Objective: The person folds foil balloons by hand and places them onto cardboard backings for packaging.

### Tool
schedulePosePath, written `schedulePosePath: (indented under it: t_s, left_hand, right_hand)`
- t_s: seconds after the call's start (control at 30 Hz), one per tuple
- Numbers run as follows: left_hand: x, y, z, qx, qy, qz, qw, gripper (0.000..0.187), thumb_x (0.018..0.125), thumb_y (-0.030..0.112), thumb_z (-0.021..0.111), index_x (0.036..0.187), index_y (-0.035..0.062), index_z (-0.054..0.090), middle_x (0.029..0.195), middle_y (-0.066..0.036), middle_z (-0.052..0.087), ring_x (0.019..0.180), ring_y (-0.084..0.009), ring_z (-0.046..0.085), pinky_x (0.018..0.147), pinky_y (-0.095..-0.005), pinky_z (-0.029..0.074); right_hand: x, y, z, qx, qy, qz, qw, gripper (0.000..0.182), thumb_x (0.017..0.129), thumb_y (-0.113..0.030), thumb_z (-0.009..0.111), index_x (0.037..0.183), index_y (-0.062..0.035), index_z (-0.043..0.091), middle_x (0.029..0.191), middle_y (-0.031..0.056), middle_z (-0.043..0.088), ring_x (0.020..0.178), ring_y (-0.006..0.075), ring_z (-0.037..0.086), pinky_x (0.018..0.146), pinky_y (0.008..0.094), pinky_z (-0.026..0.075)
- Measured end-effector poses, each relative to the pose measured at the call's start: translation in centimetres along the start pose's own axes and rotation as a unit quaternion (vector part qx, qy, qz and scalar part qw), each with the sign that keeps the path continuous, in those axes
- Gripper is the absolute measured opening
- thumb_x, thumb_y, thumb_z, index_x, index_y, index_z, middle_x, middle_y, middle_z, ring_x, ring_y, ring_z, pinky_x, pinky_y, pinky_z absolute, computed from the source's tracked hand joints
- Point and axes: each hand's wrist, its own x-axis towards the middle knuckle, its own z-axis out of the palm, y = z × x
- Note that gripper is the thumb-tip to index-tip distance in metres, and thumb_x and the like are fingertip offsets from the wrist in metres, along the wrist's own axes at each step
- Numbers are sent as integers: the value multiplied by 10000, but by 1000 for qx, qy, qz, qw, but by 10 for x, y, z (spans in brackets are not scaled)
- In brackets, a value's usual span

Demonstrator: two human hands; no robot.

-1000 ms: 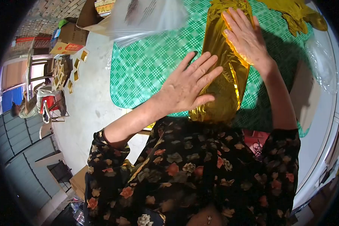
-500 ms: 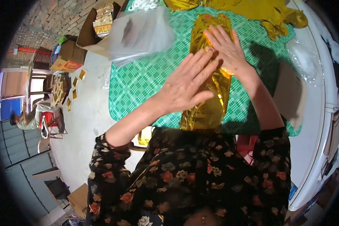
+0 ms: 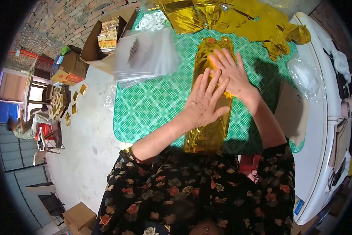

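A gold foil balloon (image 3: 209, 135), flat and folded into a long strip, lies on the green checked tablecloth (image 3: 152, 105) in front of me. My left hand (image 3: 203, 100) rests flat across its middle, fingers stretched out. Just beyond it, my right hand (image 3: 231, 76) lies palm down on the upper part of the foil, fingers slightly spread. The fingertips of my left hand meet or overlap the right hand near its fingers. Neither hand grips anything. Both hide part of the foil's middle.
More gold foil (image 3: 238, 23) is heaped along the far edge. Clear plastic bags (image 3: 144, 58) lie at the back left, near white ties (image 3: 151, 20) and an open carton (image 3: 90, 51). Cardboard (image 3: 291, 113) and a clear packet (image 3: 307, 76) sit right. A person (image 3: 25, 127) sits far left.
The view has tilted, so the table sits lower in it. My left hand's fingers have spread a little on the foil; my right hand stays flat on its upper part.
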Motion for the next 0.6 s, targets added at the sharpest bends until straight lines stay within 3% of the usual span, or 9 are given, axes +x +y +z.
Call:
schedulePosePath:
  t_s: [0.17, 0.2, 0.3, 0.4, 0.5, 0.6]
  left_hand:
    - [-2, 1, 1, 10, -10, -7, 1000, 863, 996, 650, 482, 1645, 121, 276, 1680, -258, 209, 1556, -493, 149, 1269, -574, 157]
    - [-2, 1, 1, 7, -10, -7, 1000, 858, 998, 648, 479, 1644, 120, 280, 1679, -258, 211, 1557, -492, 148, 1271, -573, 153]
    - [-2, 1, 1, 2, -10, -7, 1000, 843, 1004, 645, 472, 1640, 121, 293, 1677, -258, 218, 1559, -487, 143, 1276, -568, 138]
    - [-2, 1, 0, 3, -12, -7, 1000, 825, 1008, 643, 464, 1636, 131, 308, 1677, -256, 222, 1562, -483, 139, 1280, -562, 127]
    - [-2, 0, 1, 1, -12, -5, 1000, 808, 1010, 640, 463, 1634, 146, 320, 1678, -254, 221, 1563, -479, 137, 1281, -560, 125]
    - [-2, 0, 2, -3, -13, -5, 1000, 798, 1010, 633, 472, 1633, 156, 327, 1679, -252, 220, 1565, -478, 136, 1282, -559, 125]
  right_hand:
    - [17, 48, -19, -112, -32, 77, 990, 580, 1090, -389, 438, 1607, -137, 364, 1705, 93, 276, 1594, 268, 186, 1273, 593, 118]
    - [15, 67, -6, -135, 127, 40, 982, 490, 1050, -317, 541, 1495, -113, 530, 1572, 107, 486, 1489, 297, 393, 1211, 584, 269]
    - [25, 83, -21, -36, 185, 9, 982, 337, 973, -227, 647, 1279, -87, 672, 1297, 104, 657, 1235, 311, 589, 1034, 522, 444]
    - [34, 86, -13, 90, 151, -31, 984, 219, 901, -114, 712, 1107, -46, 686, 1015, 95, 671, 1023, 337, 625, 877, 433, 497]
    - [35, 78, -11, 116, 137, -42, 983, 216, 932, -139, 700, 1111, -25, 659, 966, 122, 671, 965, 319, 645, 829, 404, 521]
    - [46, 81, -18, 262, 0, 36, 964, 281, 937, -210, 732, 1121, -15, 647, 933, 116, 677, 874, 261, 654, 780, 393, 527]
